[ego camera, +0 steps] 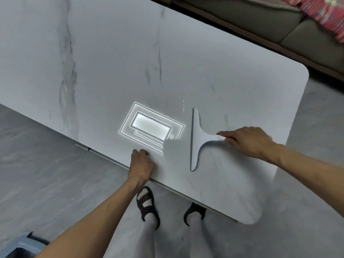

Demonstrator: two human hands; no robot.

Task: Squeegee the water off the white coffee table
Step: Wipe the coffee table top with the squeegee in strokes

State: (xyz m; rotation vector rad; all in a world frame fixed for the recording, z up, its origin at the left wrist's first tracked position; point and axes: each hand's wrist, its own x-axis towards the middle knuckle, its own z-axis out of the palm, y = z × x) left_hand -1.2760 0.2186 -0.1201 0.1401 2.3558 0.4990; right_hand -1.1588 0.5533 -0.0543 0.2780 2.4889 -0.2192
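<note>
Coffee table spans the view from 9 o'clock to 4 o'clock, its near edge facing the person. Squeegee lies flat on the table toward 3 o'clock of centre, blade toward 9 o'clock, handle toward 3 o'clock. Right hand rests on the handle end. Left hand sits on the table's near edge, at 8 o'clock of the squeegee. Ceiling-light reflection lies between left hand and blade. Droplets sit at 12 o'clock of the blade. Sofa stands beyond the table at 1 o'clock. Feet stand on the floor at 6 o'clock.
</note>
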